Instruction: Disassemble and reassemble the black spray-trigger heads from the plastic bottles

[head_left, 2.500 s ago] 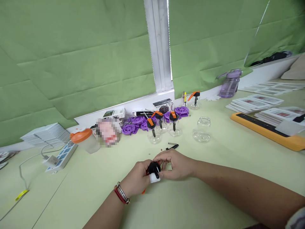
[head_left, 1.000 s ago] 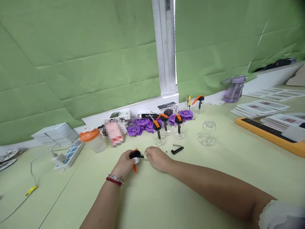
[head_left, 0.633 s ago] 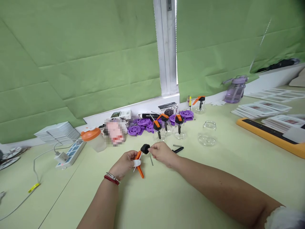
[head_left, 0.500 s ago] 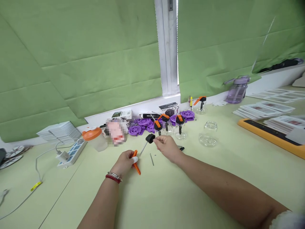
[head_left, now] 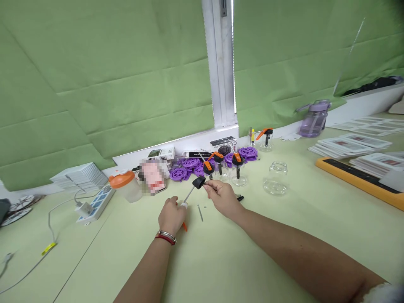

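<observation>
One black cap (head_left: 198, 182) is pinched in the thumb and fingertips of the right hand (head_left: 222, 198), its thin metal rod (head_left: 189, 195) slanting down to the fingertips of the left hand (head_left: 171, 216). An orange lever (head_left: 184, 227) shows partly beneath the left hand, whose curled fingers hide whether they grip it. Between the hands, a loose metal pin (head_left: 200, 213) lies on the pale table (head_left: 240, 269); an open glass jar (head_left: 275, 185) stands farther right.

An orange-lidded cup (head_left: 126, 185) stands near a power strip (head_left: 98, 203), a purple jug (head_left: 314, 120) well to their right.
</observation>
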`<action>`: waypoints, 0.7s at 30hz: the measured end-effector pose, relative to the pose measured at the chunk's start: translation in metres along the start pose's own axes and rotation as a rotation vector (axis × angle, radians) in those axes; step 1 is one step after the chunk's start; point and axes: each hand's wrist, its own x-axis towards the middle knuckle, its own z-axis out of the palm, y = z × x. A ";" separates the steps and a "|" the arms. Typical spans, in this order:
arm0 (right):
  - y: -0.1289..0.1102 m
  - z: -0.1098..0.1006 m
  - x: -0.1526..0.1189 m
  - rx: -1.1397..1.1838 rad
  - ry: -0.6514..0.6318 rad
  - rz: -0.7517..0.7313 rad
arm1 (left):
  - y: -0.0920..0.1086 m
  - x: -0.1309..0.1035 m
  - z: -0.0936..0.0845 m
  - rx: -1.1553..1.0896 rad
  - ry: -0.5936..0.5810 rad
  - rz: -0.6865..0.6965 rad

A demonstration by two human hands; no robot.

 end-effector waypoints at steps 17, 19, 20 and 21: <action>-0.030 0.040 -0.013 -0.744 -0.134 -0.994 | 0.014 -0.037 -0.080 -0.862 -0.097 0.321; -0.029 0.044 -0.009 -0.732 -0.235 -1.061 | 0.012 -0.034 -0.080 -0.751 -0.124 0.256; -0.028 0.044 -0.006 -0.714 -0.242 -1.050 | 0.008 -0.030 -0.080 -0.691 -0.111 0.214; -0.026 0.041 -0.001 -0.695 -0.214 -1.005 | 0.002 -0.024 -0.079 -0.645 -0.093 0.173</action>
